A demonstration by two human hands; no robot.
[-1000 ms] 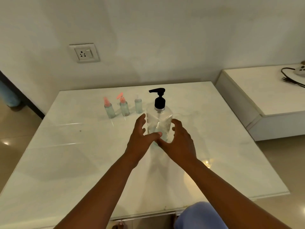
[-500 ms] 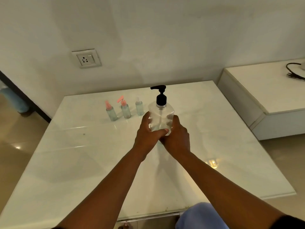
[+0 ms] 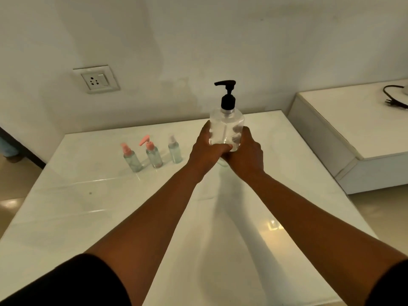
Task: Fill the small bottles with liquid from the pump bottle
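Note:
A clear pump bottle (image 3: 226,125) with a black pump head is held upright above the white table (image 3: 88,213), lifted off its surface. My left hand (image 3: 206,151) wraps its left side and my right hand (image 3: 246,154) wraps its right side and bottom. To the left stand three small clear bottles in a row: one with a pink cap (image 3: 132,159), one with a pink pump (image 3: 153,154) and one with a clear cap (image 3: 174,150). All three are apart from my hands.
A wall with a socket plate (image 3: 97,79) runs behind the table. To the right a lower white ledge (image 3: 353,129) carries a black cable (image 3: 395,98). Bare floor shows at the far left and right.
Both hands closed around the pump bottle and raised it off the table. The small bottles have not moved.

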